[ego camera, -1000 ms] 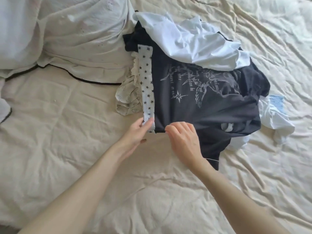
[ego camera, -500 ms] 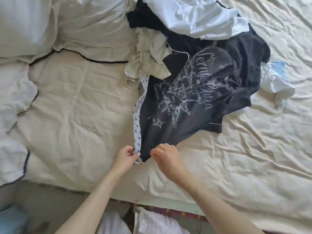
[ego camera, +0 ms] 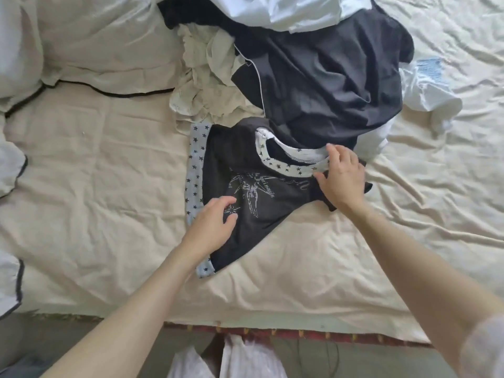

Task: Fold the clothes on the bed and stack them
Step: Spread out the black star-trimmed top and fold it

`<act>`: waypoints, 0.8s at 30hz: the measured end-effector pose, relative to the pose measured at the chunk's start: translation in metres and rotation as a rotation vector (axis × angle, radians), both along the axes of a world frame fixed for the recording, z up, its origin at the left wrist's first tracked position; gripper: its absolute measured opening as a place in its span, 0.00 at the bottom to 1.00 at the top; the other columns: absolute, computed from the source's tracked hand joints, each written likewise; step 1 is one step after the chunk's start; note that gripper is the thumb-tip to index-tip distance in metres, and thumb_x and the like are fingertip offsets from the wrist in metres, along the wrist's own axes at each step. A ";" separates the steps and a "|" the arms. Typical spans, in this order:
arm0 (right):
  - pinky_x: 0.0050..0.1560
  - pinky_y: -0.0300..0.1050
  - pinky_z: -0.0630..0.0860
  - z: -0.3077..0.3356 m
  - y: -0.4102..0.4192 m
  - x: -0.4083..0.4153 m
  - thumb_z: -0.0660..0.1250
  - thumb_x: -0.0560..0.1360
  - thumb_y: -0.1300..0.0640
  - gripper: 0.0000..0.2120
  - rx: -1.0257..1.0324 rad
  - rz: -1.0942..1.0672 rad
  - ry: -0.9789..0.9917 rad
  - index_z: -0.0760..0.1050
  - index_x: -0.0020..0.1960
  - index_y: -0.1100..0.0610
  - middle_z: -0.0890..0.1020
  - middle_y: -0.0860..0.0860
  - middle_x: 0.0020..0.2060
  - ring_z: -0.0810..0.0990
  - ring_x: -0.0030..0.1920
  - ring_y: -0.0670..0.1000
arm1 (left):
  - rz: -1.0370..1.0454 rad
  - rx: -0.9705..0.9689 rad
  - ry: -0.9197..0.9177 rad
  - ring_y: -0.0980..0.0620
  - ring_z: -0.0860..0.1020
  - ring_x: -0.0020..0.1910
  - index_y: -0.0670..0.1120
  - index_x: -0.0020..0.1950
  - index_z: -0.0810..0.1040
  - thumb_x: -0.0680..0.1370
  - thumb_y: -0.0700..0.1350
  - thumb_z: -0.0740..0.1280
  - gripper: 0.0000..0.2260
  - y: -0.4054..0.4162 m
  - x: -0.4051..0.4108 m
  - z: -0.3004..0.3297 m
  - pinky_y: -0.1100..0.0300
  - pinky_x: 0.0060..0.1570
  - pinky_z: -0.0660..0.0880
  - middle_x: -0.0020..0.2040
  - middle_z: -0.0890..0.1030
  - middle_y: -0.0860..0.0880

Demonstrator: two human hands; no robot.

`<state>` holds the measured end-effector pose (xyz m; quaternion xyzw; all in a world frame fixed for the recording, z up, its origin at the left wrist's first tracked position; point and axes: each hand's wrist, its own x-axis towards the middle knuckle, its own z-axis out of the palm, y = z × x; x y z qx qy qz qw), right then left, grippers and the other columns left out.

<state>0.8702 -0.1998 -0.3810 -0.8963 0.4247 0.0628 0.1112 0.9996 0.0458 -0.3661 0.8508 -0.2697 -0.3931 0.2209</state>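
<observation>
A bed (ego camera: 95,186) covered by a wrinkled cream sheet fills the frame; its near edge runs along the bottom. The dark printed top (ego camera: 261,203) with star-patterned trim lies at frame centre, just below the unsorted clothes pile (ego camera: 313,77) at upper centre. The left hand (ego camera: 212,227) rests on the lower left of the top, fingers loosely spread, gripping nothing. The right hand (ego camera: 342,177) lies on the star neckband at centre right; whether its thumb pinches the band cannot be told.

Risk: the top's upper edge touches the pile, so spreading it may drag neighbouring garments along.

Compared with half a second ago, the top has been pulled off the pile and both hands have parted from its hem corner.
</observation>
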 end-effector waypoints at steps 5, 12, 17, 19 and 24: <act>0.66 0.58 0.62 -0.023 -0.026 0.016 0.63 0.76 0.47 0.28 0.093 -0.171 0.069 0.62 0.70 0.61 0.68 0.58 0.68 0.65 0.69 0.60 | -0.105 -0.067 -0.097 0.51 0.70 0.65 0.48 0.68 0.70 0.80 0.44 0.61 0.16 -0.029 0.007 0.001 0.63 0.59 0.63 0.66 0.71 0.49; 0.49 0.44 0.69 -0.007 -0.018 0.014 0.60 0.75 0.64 0.12 0.334 -0.256 -0.166 0.80 0.53 0.60 0.81 0.57 0.51 0.77 0.52 0.57 | -0.113 -0.118 -0.130 0.51 0.69 0.66 0.46 0.68 0.71 0.80 0.43 0.61 0.16 -0.036 0.015 0.004 0.62 0.63 0.65 0.67 0.71 0.49; 0.42 0.33 0.64 0.076 0.023 0.015 0.67 0.71 0.70 0.09 0.342 0.086 -0.484 0.82 0.48 0.62 0.78 0.56 0.42 0.74 0.42 0.50 | -0.218 -0.259 -0.281 0.50 0.67 0.69 0.47 0.71 0.68 0.80 0.44 0.62 0.19 -0.051 0.014 0.064 0.56 0.67 0.64 0.70 0.69 0.49; 0.41 0.32 0.65 0.118 0.034 0.019 0.70 0.71 0.68 0.07 0.341 0.218 -0.517 0.82 0.48 0.62 0.76 0.54 0.39 0.74 0.39 0.51 | -0.298 -0.317 -0.360 0.50 0.65 0.70 0.48 0.73 0.67 0.79 0.44 0.65 0.22 -0.059 0.011 0.097 0.54 0.68 0.64 0.71 0.67 0.49; 0.41 0.31 0.69 0.220 0.050 0.024 0.71 0.72 0.63 0.07 0.308 0.433 -0.614 0.83 0.50 0.61 0.74 0.51 0.39 0.73 0.38 0.50 | -0.255 -0.484 -0.432 0.50 0.66 0.71 0.45 0.67 0.74 0.77 0.41 0.67 0.18 -0.058 0.013 0.177 0.49 0.68 0.65 0.70 0.70 0.48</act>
